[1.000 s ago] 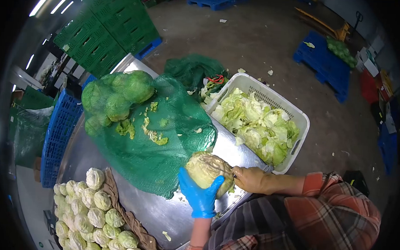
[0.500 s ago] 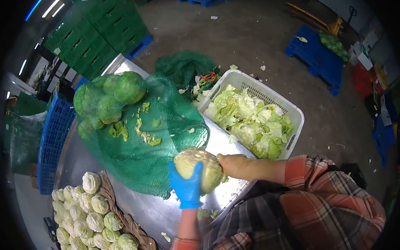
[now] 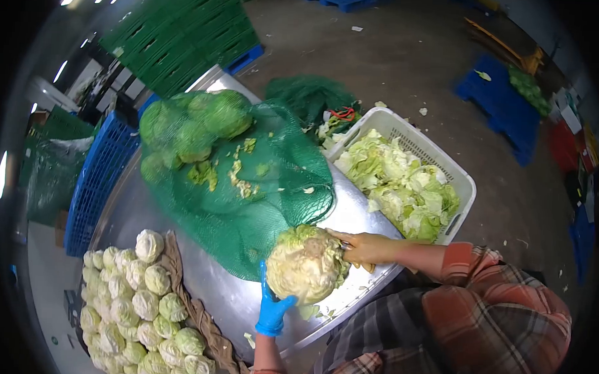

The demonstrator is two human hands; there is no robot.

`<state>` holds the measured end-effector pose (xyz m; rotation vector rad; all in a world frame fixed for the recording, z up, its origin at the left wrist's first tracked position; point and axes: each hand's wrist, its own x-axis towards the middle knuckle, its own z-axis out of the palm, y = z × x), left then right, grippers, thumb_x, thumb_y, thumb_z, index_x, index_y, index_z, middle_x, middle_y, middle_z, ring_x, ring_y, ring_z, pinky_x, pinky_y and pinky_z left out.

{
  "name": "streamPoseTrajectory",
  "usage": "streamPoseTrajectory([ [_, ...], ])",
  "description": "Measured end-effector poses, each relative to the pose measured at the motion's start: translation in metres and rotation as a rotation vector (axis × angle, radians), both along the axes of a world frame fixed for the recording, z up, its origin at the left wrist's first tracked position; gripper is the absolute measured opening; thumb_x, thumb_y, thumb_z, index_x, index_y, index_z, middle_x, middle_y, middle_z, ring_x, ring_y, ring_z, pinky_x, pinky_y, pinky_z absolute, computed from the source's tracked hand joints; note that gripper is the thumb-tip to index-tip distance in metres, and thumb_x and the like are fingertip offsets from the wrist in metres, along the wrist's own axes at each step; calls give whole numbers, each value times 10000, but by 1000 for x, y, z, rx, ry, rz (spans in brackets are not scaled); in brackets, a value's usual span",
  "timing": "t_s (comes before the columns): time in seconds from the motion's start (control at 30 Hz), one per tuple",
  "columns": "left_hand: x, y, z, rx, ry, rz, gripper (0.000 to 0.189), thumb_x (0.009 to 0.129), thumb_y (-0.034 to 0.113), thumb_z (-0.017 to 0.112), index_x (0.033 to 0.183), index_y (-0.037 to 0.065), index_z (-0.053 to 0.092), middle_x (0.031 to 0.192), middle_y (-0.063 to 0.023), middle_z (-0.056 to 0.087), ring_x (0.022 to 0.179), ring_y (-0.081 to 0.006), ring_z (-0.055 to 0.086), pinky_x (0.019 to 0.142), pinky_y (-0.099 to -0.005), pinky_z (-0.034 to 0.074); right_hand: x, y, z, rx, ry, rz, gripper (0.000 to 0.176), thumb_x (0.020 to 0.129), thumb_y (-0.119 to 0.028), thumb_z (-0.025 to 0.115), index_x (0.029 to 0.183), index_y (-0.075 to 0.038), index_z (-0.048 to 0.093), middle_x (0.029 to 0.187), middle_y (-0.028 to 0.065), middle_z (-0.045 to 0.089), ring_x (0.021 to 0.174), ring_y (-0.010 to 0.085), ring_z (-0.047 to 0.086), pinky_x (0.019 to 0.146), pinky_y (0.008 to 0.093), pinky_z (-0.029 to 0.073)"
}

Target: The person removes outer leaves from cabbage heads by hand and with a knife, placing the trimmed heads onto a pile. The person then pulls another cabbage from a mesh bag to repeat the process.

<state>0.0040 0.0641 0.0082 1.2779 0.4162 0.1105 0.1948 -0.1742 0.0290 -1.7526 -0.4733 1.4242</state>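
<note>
Near the centre of the frame, a large pale cabbage sits over the counter, just below the edge of a green net. The left hand, in a blue glove, has hold of its lower left side, thumb and fingers spread wide around the curve. The bare right hand is at the cabbage's right side, fingers curled around what seems to be a knife, though the grip mostly hides it. Netted cabbages lie at upper left, and a pile of trimmed heads fills the lower left. Right of centre, a white crate holds loose leaves.
</note>
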Motion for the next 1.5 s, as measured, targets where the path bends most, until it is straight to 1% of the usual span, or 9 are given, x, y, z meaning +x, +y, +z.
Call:
streamPoseTrajectory([
  [0.2, 8, -42, 9, 99, 44, 226, 1030, 675, 48, 809, 1494, 67, 184, 1433, -167, 345, 1296, -279, 395, 1070, -396, 373, -19, 13, 35, 100, -66, -105, 854, 905, -310, 592, 1536, -177, 32, 712, 105, 605, 477, 154, 569, 461, 301, 484],
  [0.33, 29, -28, 23, 1031, -154, -412, 1182, 573, 330, 916, 1475, 23, 217, 1439, -198, 345, 1339, -309, 340, 1123, -435, 279, 6, -4, 5, 506, 149, -427, 882, 866, -481, 641, 1498, -118, 146, 634, 49, 545, 417, 115, 512, 385, 255, 444],
  [0.47, 45, -19, 4, 405, -111, -272, 1037, 674, 190, 845, 1478, 29, 208, 1423, -174, 376, 1299, -282, 404, 1062, -413, 384, 46, -32, -4, 269, 26, -705, 584, 889, -601, 545, 1035, -35, 527, 593, 19, 512, 434, 107, 537, 361, 246, 440],
  [0.7, 44, -14, 8, 6, 45, -2, 963, 712, -54, 721, 1490, 16, 158, 1402, -174, 400, 1247, -276, 462, 1033, -381, 424, 30, -77, 1, -398, -579, -225, 401, 933, -376, 501, 1137, -39, 576, 927, 172, 669, 763, 325, 667, 716, 428, 554],
  [0.8, 49, -24, 19, 13, 81, 18, 976, 715, -51, 726, 1492, 4, 138, 1414, -177, 385, 1248, -278, 459, 1032, -377, 422, 18, -46, -27, 71, -918, -35, 507, 938, -358, 469, 1389, -128, 444, 1244, 210, 581, 1008, 378, 616, 900, 462, 477],
  [1.03, 43, -31, -8, 139, 4, 18, 959, 719, -21, 744, 1477, -33, 158, 1433, -183, 356, 1269, -285, 429, 1059, -377, 380, 22, 37, 29, -93, -473, 124, 578, 985, -514, 363, 1464, -193, 318, 1146, 271, 608, 1035, 418, 604, 904, 454, 475],
  [1.13, 27, -43, -12, 481, -88, -22, 951, 711, 0, 760, 1467, -34, 185, 1430, -178, 358, 1263, -283, 434, 1069, -379, 366, 44, 35, -98, -63, -700, 167, 576, 978, -470, 424, 1423, -109, 364, 1021, 271, 639, 797, 349, 681, 704, 450, 548],
  [1.27, 26, -37, 8, 18, 38, 69, 987, 683, -1, 789, 1469, -21, 193, 1434, -171, 342, 1280, -279, 410, 1072, -371, 358, 42, 31, -43, 10, -42, -105, 699, 926, -601, 454, 1421, -114, 368, 895, 213, 643, 424, 173, 578, 342, 272, 428],
  [1.5, 47, -42, 16, 157, 30, 145, 962, 711, 3, 796, 1470, -11, 206, 1372, -154, 424, 1223, -242, 463, 1029, -354, 402, -8, 9, -6, 187, -657, -52, 726, 976, -500, 417, 1527, -241, 23, 1057, 234, 659, 616, 248, 664, 724, 399, 546],
])
